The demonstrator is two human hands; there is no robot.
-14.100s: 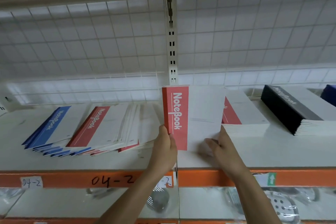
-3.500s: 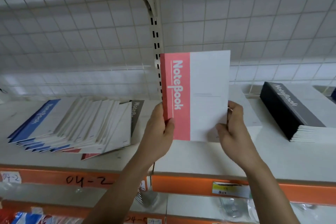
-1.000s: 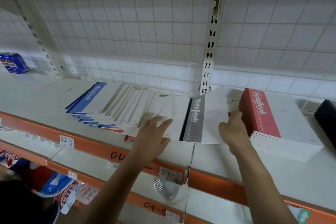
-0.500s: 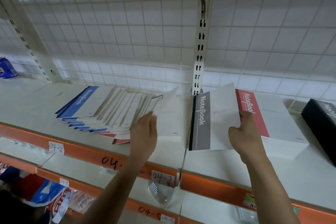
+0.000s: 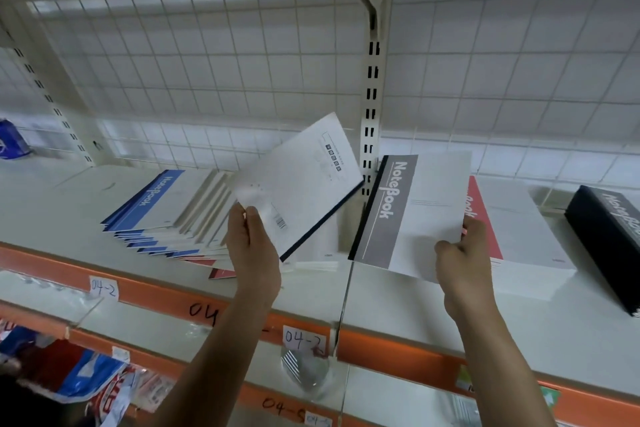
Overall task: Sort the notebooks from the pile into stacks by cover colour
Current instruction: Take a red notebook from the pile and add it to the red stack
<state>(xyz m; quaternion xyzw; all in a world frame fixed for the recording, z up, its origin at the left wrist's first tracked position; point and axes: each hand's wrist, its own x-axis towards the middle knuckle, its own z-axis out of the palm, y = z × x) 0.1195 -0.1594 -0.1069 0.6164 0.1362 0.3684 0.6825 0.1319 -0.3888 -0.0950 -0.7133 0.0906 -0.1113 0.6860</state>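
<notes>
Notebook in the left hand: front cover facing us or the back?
Back. The notebook the left hand pinches shows a barcode and no coloured title band; only a dark spine edge shows.

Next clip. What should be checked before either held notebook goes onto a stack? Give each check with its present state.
1. Left hand has a firm hold on the tilted notebook: ok, pinched at one corner.
2. Its cover colour is readable: not ok; the back faces the camera and only a dark spine edge shows.
3. Right hand grips the grey notebook: ok.
4. Matching stack for grey: cannot tell; a red stack and a black stack show.
5. Pile rests on the shelf: ok, fanned.
</notes>
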